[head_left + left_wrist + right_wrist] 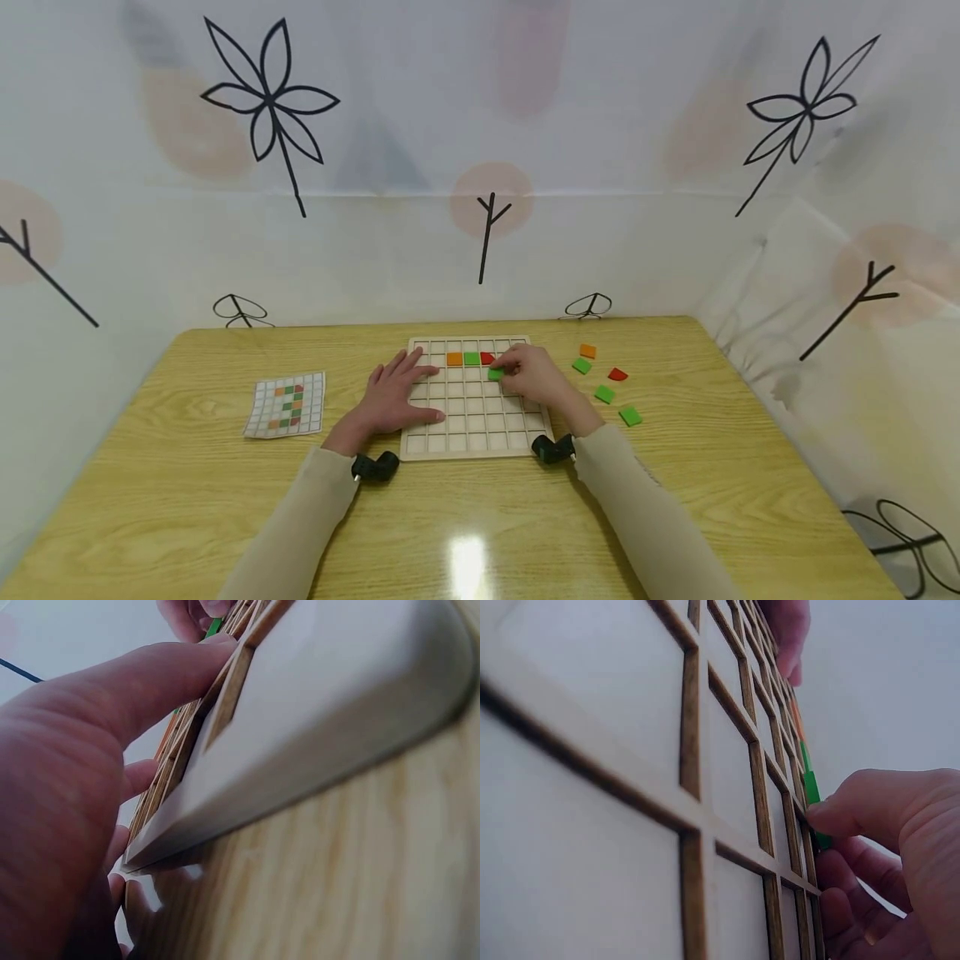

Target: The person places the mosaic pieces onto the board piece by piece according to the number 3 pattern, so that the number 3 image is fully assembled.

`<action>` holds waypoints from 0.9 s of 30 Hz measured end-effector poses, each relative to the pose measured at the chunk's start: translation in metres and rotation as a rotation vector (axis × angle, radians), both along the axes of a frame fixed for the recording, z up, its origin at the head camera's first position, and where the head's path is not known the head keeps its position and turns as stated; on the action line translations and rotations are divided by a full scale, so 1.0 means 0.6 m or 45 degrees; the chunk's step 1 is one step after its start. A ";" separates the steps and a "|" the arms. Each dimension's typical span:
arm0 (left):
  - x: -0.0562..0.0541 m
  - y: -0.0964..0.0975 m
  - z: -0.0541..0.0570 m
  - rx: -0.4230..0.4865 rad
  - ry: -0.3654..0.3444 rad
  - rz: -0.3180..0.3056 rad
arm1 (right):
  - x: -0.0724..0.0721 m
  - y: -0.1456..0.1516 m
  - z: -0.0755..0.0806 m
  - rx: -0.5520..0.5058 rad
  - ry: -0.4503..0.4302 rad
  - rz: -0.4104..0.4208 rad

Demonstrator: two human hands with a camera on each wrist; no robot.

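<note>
A pale wooden grid board [457,423] lies on the table. My left hand [392,398] rests on its left side with fingers spread, the thumb touching the frame in the left wrist view. Between thumb and fingers, my right hand [534,377] pinches a green square tile [812,789] at the grid, below the tile row. It is unclear whether that tile is seated in a cell. Near the top of the board, an orange square tile [454,359], a green square tile [471,358] and a red rounded tile [487,357] sit side by side; the right fingertips are close to the red one.
Right of the board lie loose pieces: an orange tile [588,352], a red rounded piece [617,374] and several green tiles [604,394]. To the left is a card [285,406] printed with a coloured grid pattern. A patterned cloth [390,250] hangs behind the table.
</note>
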State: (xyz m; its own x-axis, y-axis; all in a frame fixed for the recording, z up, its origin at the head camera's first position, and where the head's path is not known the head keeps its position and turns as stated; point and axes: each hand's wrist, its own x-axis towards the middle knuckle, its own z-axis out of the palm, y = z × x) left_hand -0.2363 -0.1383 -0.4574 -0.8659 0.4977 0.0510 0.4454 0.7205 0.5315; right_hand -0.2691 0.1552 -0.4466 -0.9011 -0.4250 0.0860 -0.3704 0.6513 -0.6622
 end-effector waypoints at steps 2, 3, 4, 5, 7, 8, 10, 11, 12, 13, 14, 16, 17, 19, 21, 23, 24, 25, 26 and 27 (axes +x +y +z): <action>-0.001 0.000 -0.001 -0.002 0.003 0.001 | 0.000 -0.002 -0.001 -0.007 -0.009 -0.021; 0.000 0.000 -0.001 -0.002 0.002 0.001 | -0.001 -0.003 -0.001 -0.012 -0.016 -0.035; 0.000 0.000 -0.001 -0.001 0.002 0.002 | -0.001 -0.004 -0.001 -0.014 -0.021 -0.044; 0.000 0.000 -0.002 0.000 0.003 0.003 | -0.001 -0.005 -0.001 -0.016 -0.026 -0.051; 0.000 0.000 -0.003 0.001 0.005 0.003 | -0.001 -0.006 0.000 -0.016 -0.034 -0.058; 0.000 0.000 -0.003 0.002 0.003 0.002 | -0.001 -0.006 0.001 -0.017 -0.042 -0.060; 0.000 0.000 -0.003 0.005 0.004 0.001 | -0.002 -0.007 0.003 -0.016 -0.059 -0.064; -0.001 0.000 -0.005 0.005 0.007 0.001 | -0.003 -0.007 0.004 -0.018 -0.072 -0.067; -0.001 0.000 -0.005 0.005 0.006 0.001 | -0.003 -0.007 0.006 -0.022 -0.089 -0.070; -0.001 -0.001 -0.005 0.006 0.006 0.001 | -0.004 -0.007 0.007 -0.027 -0.105 -0.072; -0.001 -0.001 -0.004 0.007 0.004 0.001 | -0.005 -0.008 0.008 -0.033 -0.124 -0.077; -0.001 -0.001 -0.004 0.010 0.005 0.000 | -0.007 -0.007 0.011 -0.047 -0.153 -0.082; -0.001 -0.001 -0.004 0.009 0.005 0.000 | -0.008 -0.007 0.012 -0.052 -0.169 -0.086; -0.001 -0.001 -0.003 0.006 -0.001 -0.001 | -0.010 -0.006 0.014 -0.065 -0.195 -0.092; -0.002 -0.002 -0.004 0.005 0.002 -0.002 | -0.010 -0.006 0.015 -0.073 -0.210 -0.099; -0.002 -0.002 -0.003 0.007 -0.005 0.000 | -0.010 -0.006 0.017 -0.080 -0.226 -0.100; -0.002 -0.002 -0.003 0.009 -0.006 0.001 | -0.010 -0.007 0.017 -0.084 -0.231 -0.096; -0.002 -0.002 -0.003 0.012 -0.005 0.001 | -0.009 -0.007 0.017 -0.089 -0.232 -0.091; -0.002 -0.002 -0.002 0.017 -0.006 0.000 | -0.009 -0.008 0.017 -0.089 -0.228 -0.086; -0.001 -0.002 -0.001 0.022 -0.007 -0.001 | -0.009 -0.008 0.017 -0.089 -0.225 -0.083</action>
